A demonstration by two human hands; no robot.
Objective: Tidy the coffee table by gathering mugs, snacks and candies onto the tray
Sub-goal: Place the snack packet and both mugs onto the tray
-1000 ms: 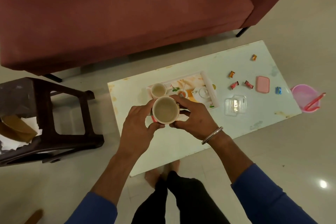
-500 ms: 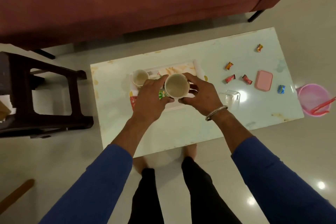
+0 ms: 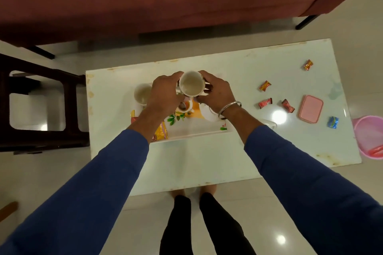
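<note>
Both hands, left (image 3: 163, 95) and right (image 3: 217, 94), close their grip on one mug (image 3: 191, 86), held over the far edge of the tray (image 3: 196, 132); whether it rests on the tray cannot be told. The mug looks empty. A second mug (image 3: 142, 94) stands at the tray's far left corner; a yellow snack packet (image 3: 160, 131) lies at its near left, partly under the left sleeve. Toward the tabletop's (image 3: 207, 161) right edge lie five candies (image 3: 265, 102) and a pink box (image 3: 311, 108), all off the tray
</note>
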